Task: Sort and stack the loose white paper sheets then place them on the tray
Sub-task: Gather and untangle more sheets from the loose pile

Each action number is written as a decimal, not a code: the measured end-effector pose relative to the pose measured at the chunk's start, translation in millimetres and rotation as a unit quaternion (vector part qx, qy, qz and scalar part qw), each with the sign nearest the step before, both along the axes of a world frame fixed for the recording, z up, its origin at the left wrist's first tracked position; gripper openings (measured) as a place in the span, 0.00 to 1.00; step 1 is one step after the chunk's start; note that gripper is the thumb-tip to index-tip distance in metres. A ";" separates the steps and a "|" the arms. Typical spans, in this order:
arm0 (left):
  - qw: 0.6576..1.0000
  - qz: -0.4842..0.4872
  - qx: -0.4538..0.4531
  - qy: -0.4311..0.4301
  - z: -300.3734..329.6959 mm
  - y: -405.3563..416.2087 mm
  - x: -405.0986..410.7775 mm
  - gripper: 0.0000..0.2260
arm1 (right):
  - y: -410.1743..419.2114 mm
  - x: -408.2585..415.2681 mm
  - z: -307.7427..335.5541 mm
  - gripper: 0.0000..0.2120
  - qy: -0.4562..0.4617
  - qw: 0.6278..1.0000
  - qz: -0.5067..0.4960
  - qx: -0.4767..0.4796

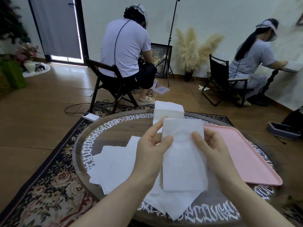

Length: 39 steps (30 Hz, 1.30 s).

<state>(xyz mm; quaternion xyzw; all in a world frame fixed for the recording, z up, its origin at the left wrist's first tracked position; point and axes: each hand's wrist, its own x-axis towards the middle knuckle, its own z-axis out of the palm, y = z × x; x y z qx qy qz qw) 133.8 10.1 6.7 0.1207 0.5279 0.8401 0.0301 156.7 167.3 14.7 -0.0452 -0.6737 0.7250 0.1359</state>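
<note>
Both hands hold a small stack of white sheets (183,154) above table centre: left hand (151,150) pinches its left edge, thumb on top, right hand (210,145) pinches the right edge the same way. Loose white sheets (114,164) lie scattered on the round table (78,154) from 9 to 6 o'clock, partly under the held stack. Taller neat pile (168,109) at 12 o'clock on the table's far edge. Pink tray (246,154) at 3 o'clock, nothing on it.
</note>
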 end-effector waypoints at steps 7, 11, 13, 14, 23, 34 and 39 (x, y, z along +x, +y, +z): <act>1.000 0.014 0.012 0.002 1.2 1.0 1.1 0.19 | 7.2 -0.6 -3.1 0.26 -0.117 0.983 0.119 -0.072; 1.000 0.022 -0.011 0.009 1.3 1.0 2.1 0.17 | 6.0 -1.5 -3.5 0.20 -0.089 0.986 0.096 -0.106; 0.999 0.022 -0.022 0.009 0.5 1.2 1.8 0.16 | 5.6 -2.1 -2.8 0.19 -0.069 0.987 0.081 -0.117; 0.999 0.021 -0.026 0.003 0.3 0.7 1.3 0.14 | 5.3 -2.1 -1.9 0.19 -0.061 0.989 0.076 -0.115; 0.997 -0.028 -0.070 -0.019 1.9 -2.0 -3.2 0.12 | 1.4 3.1 2.0 0.24 0.049 0.996 0.074 -0.014; 0.998 -0.029 -0.058 -0.010 4.0 -3.7 -1.4 0.14 | 1.0 4.1 5.1 0.20 0.056 0.992 0.113 -0.031; 0.988 -0.139 0.034 -0.052 10.9 -7.3 -1.1 0.18 | 3.3 0.6 -1.0 0.17 0.033 0.994 0.078 -0.067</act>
